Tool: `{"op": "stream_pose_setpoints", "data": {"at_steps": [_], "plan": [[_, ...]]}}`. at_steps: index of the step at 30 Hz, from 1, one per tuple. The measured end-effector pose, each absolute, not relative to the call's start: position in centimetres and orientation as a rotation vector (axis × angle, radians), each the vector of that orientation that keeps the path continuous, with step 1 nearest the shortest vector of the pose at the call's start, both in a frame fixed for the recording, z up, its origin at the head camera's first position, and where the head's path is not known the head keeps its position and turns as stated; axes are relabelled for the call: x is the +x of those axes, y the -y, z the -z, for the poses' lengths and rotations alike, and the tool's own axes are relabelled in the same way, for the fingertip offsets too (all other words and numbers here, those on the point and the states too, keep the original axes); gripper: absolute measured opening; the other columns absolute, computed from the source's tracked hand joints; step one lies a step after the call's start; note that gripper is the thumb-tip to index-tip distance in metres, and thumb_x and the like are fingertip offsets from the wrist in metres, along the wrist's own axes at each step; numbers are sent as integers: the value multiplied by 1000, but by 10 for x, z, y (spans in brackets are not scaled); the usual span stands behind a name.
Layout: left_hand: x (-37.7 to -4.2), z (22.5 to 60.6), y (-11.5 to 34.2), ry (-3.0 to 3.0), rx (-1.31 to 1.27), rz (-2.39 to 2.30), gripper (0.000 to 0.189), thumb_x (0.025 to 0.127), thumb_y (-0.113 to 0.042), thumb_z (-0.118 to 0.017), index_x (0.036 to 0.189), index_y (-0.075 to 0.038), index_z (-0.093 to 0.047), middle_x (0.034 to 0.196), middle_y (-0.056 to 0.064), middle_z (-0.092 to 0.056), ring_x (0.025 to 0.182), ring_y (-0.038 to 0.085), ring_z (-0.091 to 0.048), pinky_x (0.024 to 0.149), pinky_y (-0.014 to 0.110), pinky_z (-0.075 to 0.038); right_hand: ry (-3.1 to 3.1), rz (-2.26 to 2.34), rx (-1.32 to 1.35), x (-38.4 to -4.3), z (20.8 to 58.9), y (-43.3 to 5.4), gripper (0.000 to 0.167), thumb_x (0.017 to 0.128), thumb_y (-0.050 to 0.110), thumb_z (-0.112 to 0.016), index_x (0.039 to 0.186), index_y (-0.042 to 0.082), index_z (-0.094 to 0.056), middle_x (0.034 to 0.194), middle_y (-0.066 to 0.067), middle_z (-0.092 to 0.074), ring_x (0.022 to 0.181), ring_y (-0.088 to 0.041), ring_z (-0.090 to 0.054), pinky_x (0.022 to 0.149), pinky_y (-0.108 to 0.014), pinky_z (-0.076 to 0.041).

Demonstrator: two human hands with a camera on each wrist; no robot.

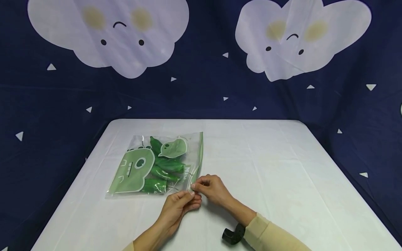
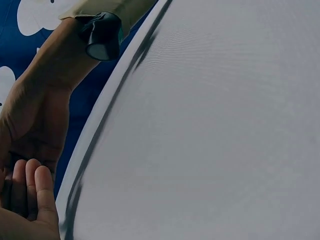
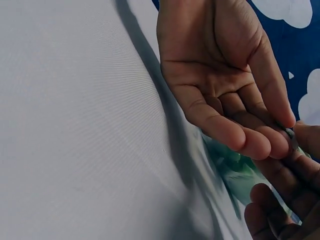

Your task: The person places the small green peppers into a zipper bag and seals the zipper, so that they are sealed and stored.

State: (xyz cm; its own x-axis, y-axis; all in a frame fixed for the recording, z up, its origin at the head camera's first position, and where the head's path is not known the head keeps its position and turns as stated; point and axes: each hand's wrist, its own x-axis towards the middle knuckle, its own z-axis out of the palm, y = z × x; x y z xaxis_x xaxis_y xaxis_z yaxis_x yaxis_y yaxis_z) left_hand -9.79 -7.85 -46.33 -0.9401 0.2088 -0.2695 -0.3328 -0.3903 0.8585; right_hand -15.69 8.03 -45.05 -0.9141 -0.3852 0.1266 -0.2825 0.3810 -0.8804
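Observation:
A clear zip bag (image 1: 133, 177) with a green dinosaur print lies flat on the white table, its green-edged opening on the right side. Several green peppers (image 1: 169, 165) show through the plastic. My left hand (image 1: 179, 206) pinches the bag's near right corner between thumb and fingers. Right beside it, my right hand (image 1: 214, 190) pinches the edge at the same corner. In the right wrist view, the right hand's thumb and fingertips (image 3: 272, 142) meet on a small bit of the bag, with the left hand's fingers (image 3: 280, 175) just below. The bag's contents are partly hidden by its print.
A black curved wrist piece (image 1: 233, 235) sits by the right sleeve (image 1: 273, 235). The white table (image 1: 276, 167) has faint creases and rounded far corners. Behind it hangs a dark blue curtain (image 1: 204, 94) with white clouds and small triangles.

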Motion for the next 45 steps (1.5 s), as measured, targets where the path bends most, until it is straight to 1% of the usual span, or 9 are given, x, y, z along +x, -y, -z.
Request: {"op": "stream_pose_setpoints", "data": {"at_steps": [4,6,9,12,13,19,29,36,45], "plan": [[-96,464,78,-1554,-170,-2358,41,88,-16,-65,112,17,-58,86,4,-73,87,16,-70,82,28,-57,-2560,1573,-585,-158,449,-79,14,83,24,-70,73,14,-74,72,0,-65,67,-3,-51,62,-19,-43],[-95,464,77,-1579,-165,-2347,47,88,-16,-64,117,20,-54,86,4,-73,86,15,-70,81,28,-57,-2566,1578,-570,-161,448,-79,15,83,24,-70,73,14,-74,73,0,-67,68,-3,-52,63,-19,-43],[-93,464,77,-1602,-153,-2330,50,89,-17,-63,119,21,-52,88,5,-73,84,14,-70,80,27,-57,-2569,1579,-545,-169,446,-79,16,85,24,-68,74,14,-74,76,0,-70,71,-3,-55,66,-18,-45],[-91,465,76,-1609,-147,-2325,50,89,-18,-63,118,21,-52,88,6,-73,83,14,-70,80,27,-57,-2564,1571,-519,-181,445,-79,16,86,23,-66,75,13,-74,76,-1,-72,73,-4,-59,67,-19,-45],[-90,465,76,-1612,-146,-2325,50,89,-18,-63,118,21,-52,88,6,-73,83,14,-70,81,27,-57,-2565,1567,-515,-185,446,-80,17,86,24,-66,76,13,-74,75,-2,-73,72,-4,-59,66,-19,-45],[-87,466,75,-1610,-134,-2333,50,90,-16,-62,119,22,-50,86,1,-73,86,12,-69,81,26,-57,-2585,1534,-464,-209,446,-79,20,87,24,-65,76,11,-74,75,-3,-73,68,-7,-55,61,-21,-42],[-81,466,75,-1591,-135,-2343,50,91,-16,-61,120,23,-49,86,0,-73,87,12,-69,80,25,-57,-2649,1482,-400,-241,438,-75,24,88,29,-64,73,14,-74,73,1,-72,71,-9,-56,66,-24,-43],[-80,466,75,-1586,-137,-2359,49,91,-18,-61,120,21,-51,87,1,-73,89,13,-69,81,25,-56,-2672,1473,-374,-258,435,-73,25,88,32,-64,74,15,-75,74,2,-72,78,-11,-59,71,-26,-45],[-78,467,74,-1571,-160,-2364,51,90,-19,-62,119,22,-51,88,4,-73,86,13,-70,80,25,-57,-2656,1467,-303,-280,435,-70,28,89,35,-62,77,14,-75,78,1,-73,88,-15,-63,80,-31,-47]]}}
